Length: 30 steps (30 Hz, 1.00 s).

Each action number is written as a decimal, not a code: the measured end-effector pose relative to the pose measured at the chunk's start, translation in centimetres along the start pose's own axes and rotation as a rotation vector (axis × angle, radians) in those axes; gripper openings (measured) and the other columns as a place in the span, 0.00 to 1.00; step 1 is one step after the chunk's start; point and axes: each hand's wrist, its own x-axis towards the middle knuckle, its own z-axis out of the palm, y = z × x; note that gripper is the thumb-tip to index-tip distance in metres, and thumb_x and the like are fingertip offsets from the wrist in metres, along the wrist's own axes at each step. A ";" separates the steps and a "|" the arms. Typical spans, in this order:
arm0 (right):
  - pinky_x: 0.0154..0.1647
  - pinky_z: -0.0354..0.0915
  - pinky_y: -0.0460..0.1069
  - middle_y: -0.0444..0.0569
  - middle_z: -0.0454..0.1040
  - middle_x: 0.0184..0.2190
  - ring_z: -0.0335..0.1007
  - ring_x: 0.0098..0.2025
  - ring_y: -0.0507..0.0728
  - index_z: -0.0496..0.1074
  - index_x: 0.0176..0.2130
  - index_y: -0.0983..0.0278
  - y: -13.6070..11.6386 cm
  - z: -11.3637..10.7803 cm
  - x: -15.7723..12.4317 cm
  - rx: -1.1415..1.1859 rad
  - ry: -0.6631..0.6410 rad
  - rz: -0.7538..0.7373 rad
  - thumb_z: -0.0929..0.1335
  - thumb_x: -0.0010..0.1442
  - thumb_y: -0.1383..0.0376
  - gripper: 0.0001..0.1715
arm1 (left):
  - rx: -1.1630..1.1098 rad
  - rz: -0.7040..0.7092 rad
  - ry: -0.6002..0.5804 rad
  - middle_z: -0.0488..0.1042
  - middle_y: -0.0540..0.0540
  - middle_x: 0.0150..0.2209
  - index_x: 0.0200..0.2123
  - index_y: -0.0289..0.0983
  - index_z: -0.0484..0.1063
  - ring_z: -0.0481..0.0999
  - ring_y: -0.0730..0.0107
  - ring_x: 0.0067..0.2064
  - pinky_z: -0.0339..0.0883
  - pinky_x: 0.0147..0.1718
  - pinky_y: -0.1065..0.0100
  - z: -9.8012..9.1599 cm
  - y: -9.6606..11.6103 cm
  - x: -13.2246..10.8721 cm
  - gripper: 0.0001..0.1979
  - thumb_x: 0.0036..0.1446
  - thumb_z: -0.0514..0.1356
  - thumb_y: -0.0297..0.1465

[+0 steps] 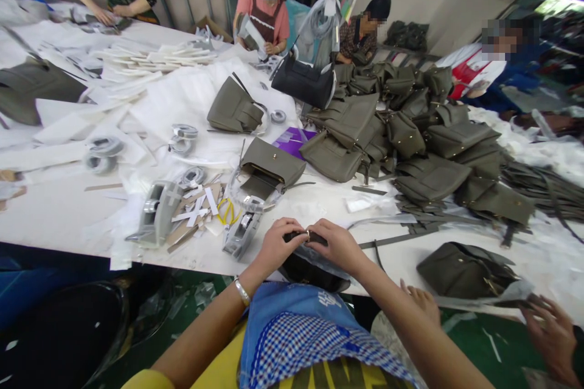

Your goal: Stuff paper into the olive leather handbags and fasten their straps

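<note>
My left hand (277, 244) and my right hand (336, 245) meet at the table's front edge. Both are closed on a dark strap (295, 236), thumbs and fingers pinching it on either side of a small gold-coloured metal fitting (308, 234). Below the strap a dark handbag (314, 272) rests against my apron, partly covered by my hands and some clear plastic. Just beyond my left hand stands a tape dispenser (241, 236). An olive handbag (270, 167) with its flap raised lies farther in.
Olive bags (438, 140) are heaped at the right. A co-worker's hands (547, 322) work close by my right arm, near another dark bag (465, 268). Another tape dispenser (159, 213), yellow-handled scissors (227, 211) and paper strips lie left. Several people work across the table.
</note>
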 end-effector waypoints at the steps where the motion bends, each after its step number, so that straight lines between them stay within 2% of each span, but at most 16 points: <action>1: 0.44 0.64 0.49 0.50 0.74 0.43 0.71 0.44 0.57 0.73 0.50 0.61 -0.1 -0.1 0.0 -0.036 0.000 -0.006 0.70 0.63 0.60 0.16 | -0.011 0.005 -0.009 0.78 0.46 0.41 0.35 0.41 0.79 0.74 0.61 0.48 0.65 0.52 0.61 0.1 0.3 0.3 0.08 0.56 0.65 0.38; 3: 0.44 0.63 0.50 0.50 0.74 0.43 0.71 0.44 0.58 0.73 0.48 0.61 -0.2 -0.5 0.0 -0.111 0.001 -0.010 0.71 0.62 0.60 0.15 | -0.032 0.000 -0.023 0.78 0.46 0.38 0.30 0.40 0.78 0.75 0.63 0.45 0.66 0.49 0.63 -0.3 0.3 0.6 0.07 0.56 0.64 0.37; 6: 0.44 0.62 0.51 0.49 0.75 0.40 0.71 0.43 0.58 0.75 0.45 0.61 0.0 -1.3 -0.3 -0.172 0.032 0.016 0.71 0.62 0.58 0.12 | -0.031 -0.059 0.029 0.77 0.46 0.37 0.25 0.38 0.75 0.76 0.64 0.42 0.67 0.47 0.63 -2.7 -1.4 0.5 0.10 0.56 0.63 0.37; 10: 0.47 0.61 0.52 0.48 0.75 0.39 0.70 0.44 0.59 0.76 0.42 0.59 0.5 -1.3 -0.6 -0.144 0.054 0.005 0.72 0.60 0.57 0.12 | 0.016 -0.179 0.186 0.77 0.44 0.38 0.23 0.39 0.74 0.75 0.60 0.44 0.66 0.47 0.59 -7.1 -5.1 -0.8 0.12 0.52 0.63 0.41; 12: 0.48 0.62 0.53 0.48 0.75 0.39 0.70 0.44 0.59 0.76 0.42 0.59 0.7 -0.9 -0.6 -0.114 0.049 -0.016 0.73 0.59 0.57 0.12 | 0.029 -0.232 0.262 0.77 0.45 0.38 0.23 0.39 0.74 0.74 0.58 0.45 0.67 0.47 0.59 -8.7 -6.8 -1.6 0.13 0.50 0.64 0.43; 16: 0.48 0.66 0.52 0.50 0.74 0.40 0.71 0.44 0.58 0.77 0.42 0.61 1.4 -0.1 -0.7 -0.009 0.084 0.004 0.73 0.58 0.61 0.11 | 0.023 -0.352 0.441 0.77 0.44 0.37 0.23 0.39 0.74 0.74 0.55 0.45 0.70 0.45 0.59 -10.6 -8.8 -3.2 0.16 0.45 0.66 0.46; 19: 0.53 0.66 0.54 0.53 0.72 0.50 0.71 0.50 0.60 0.76 0.41 0.61 2.0 -0.1 -0.9 0.101 0.136 0.013 0.72 0.57 0.63 0.10 | -0.036 -0.427 0.568 0.76 0.44 0.36 0.24 0.38 0.74 0.74 0.55 0.45 0.70 0.46 0.56 -11.6 -9.4 -3.8 0.18 0.42 0.67 0.48; 21: 0.57 0.65 0.55 0.54 0.71 0.54 0.70 0.54 0.61 0.76 0.41 0.62 2.1 -0.3 -0.9 0.168 0.148 0.030 0.72 0.57 0.63 0.10 | -0.124 -0.453 0.605 0.76 0.44 0.36 0.29 0.36 0.73 0.76 0.57 0.42 0.72 0.43 0.56 -12.0 -9.0 -3.7 0.21 0.45 0.65 0.50; 23: 0.57 0.65 0.57 0.53 0.75 0.51 0.71 0.53 0.61 0.74 0.44 0.62 1.6 -0.8 -0.8 0.227 0.113 0.062 0.71 0.58 0.63 0.12 | -0.230 -0.455 0.587 0.75 0.44 0.35 0.34 0.35 0.71 0.77 0.62 0.37 0.75 0.39 0.59 -11.7 -7.7 -3.4 0.23 0.50 0.62 0.51; 25: 0.58 0.64 0.58 0.52 0.75 0.50 0.71 0.53 0.61 0.72 0.51 0.61 0.5 -1.6 -0.5 0.300 0.049 0.070 0.70 0.59 0.62 0.20 | -0.317 -0.437 0.533 0.75 0.46 0.33 0.37 0.35 0.70 0.78 0.67 0.33 0.76 0.35 0.62 -10.7 -5.3 -2.6 0.24 0.53 0.60 0.52; 28: 0.62 0.59 0.60 0.52 0.71 0.57 0.66 0.59 0.62 0.62 0.62 0.58 -2.0 -3.3 0.4 0.498 -0.060 0.000 0.71 0.59 0.59 0.35 | -0.403 -0.347 0.397 0.74 0.50 0.28 0.37 0.37 0.69 0.76 0.71 0.29 0.75 0.33 0.67 -8.6 -0.6 -1.1 0.21 0.55 0.61 0.49; 30: 0.60 0.62 0.58 0.52 0.74 0.53 0.69 0.56 0.61 0.60 0.64 0.59 -3.7 -4.8 1.0 0.681 -0.123 -0.045 0.70 0.60 0.55 0.36 | -0.443 -0.234 0.296 0.73 0.52 0.25 0.36 0.37 0.69 0.76 0.72 0.28 0.74 0.32 0.69 -7.4 2.0 0.0 0.17 0.58 0.61 0.46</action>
